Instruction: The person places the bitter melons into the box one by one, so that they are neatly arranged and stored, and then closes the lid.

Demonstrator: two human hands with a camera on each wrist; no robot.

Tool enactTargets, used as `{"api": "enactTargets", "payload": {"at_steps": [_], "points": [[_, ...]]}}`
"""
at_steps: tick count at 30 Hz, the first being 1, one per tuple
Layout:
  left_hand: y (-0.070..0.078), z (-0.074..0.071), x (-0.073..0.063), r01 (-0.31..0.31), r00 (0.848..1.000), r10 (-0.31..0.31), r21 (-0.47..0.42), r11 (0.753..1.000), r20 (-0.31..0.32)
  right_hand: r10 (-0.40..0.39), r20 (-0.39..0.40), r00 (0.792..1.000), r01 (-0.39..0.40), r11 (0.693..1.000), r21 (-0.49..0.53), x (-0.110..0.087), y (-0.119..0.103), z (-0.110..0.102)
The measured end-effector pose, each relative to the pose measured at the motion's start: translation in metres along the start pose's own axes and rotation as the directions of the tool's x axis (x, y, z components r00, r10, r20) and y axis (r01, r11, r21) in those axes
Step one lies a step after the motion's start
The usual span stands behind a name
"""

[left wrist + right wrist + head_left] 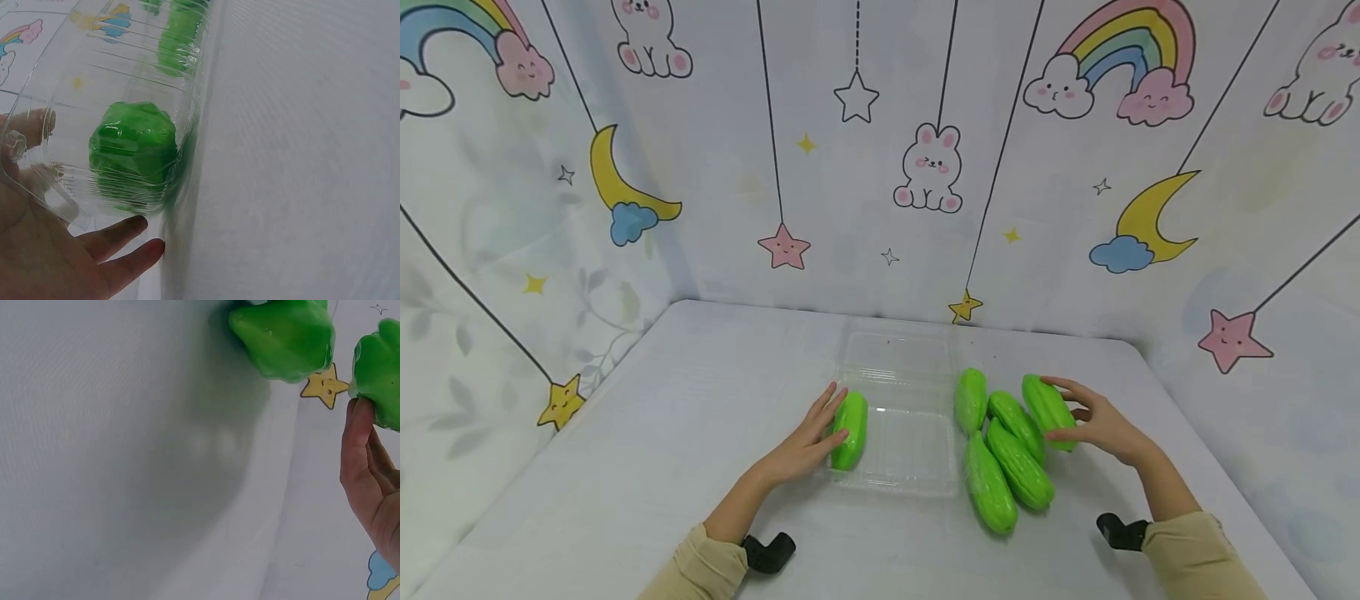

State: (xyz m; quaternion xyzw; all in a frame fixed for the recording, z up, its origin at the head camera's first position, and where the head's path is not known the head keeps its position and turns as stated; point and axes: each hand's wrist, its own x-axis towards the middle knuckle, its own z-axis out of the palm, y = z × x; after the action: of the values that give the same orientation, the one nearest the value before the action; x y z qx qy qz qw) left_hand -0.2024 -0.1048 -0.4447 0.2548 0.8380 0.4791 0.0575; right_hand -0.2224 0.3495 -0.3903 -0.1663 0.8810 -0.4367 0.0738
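In the head view, a green gourd (1043, 407) is pinched by the right hand (1103, 425), with the thumb set toward its near end and the fingers bent over its far end. In the right wrist view, this gourd is cut off by the picture's edge and is seen against the patterned cloth (715, 167). To its left, four loose gourds (1020, 467) are laid close together on the white bench (587, 517), just right of a clear box (913, 450). The box is left open, its lid (898, 350) laid back on the far side. Inside, along the left wall, a single boxed gourd (852, 429) is placed lengthwise. The left hand (805, 442) is held at that wall, its fingers spread and the thumb reached toward the boxed gourd; whether that gourd or only the plastic is touched cannot quite be told through the glare. In the left wrist view, two fingers are stretched outside the box. A black device (769, 552) is worn at the left wrist, and another (1123, 532) at the right.
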Motion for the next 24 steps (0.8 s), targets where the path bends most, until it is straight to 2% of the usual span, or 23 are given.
{"api": "enactTargets", "payload": {"at_steps": [13,24], "points": [[-0.003,0.0,0.0,-0.002,1.0,0.002,-0.002,1.0,-0.003,-0.057,0.046,0.997,0.056,0.998,0.021,0.011,-0.024,0.016],[-0.002,0.0,0.0,-0.009,1.0,0.009,-0.008,1.0,0.0,-0.053,0.069,0.996,0.05,0.998,0.044,0.014,-0.042,0.03]]}}
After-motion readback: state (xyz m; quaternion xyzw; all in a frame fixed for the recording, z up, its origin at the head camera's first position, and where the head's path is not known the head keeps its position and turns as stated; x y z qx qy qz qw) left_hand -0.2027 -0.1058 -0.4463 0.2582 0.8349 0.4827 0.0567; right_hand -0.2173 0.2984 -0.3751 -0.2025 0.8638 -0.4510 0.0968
